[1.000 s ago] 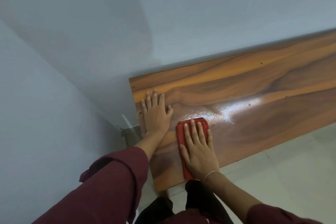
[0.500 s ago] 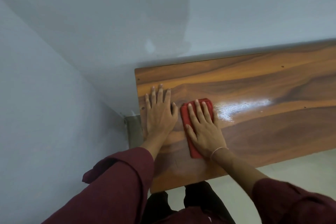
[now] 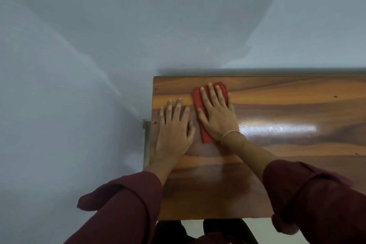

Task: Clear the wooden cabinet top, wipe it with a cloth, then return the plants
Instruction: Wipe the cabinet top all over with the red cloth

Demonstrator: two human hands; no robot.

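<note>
Flat beneath the right hand (image 3: 217, 115) lies a folded red cloth (image 3: 206, 134), a soft oblong near the back left corner of the glossy, dark-grained wooden cabinet top (image 3: 287, 144). Both hands are spread, palms down; the left hand (image 3: 174, 132) presses bare wood. Pale matte walls (image 3: 79, 65) meet behind.

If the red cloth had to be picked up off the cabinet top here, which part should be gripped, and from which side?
Probably the near end of the cloth, pinched from above. It lies flat and folded on the cabinet top, with the right hand pressed flat over its middle, so only that end and the left edge stick out. The left hand crowds the left edge.
</note>
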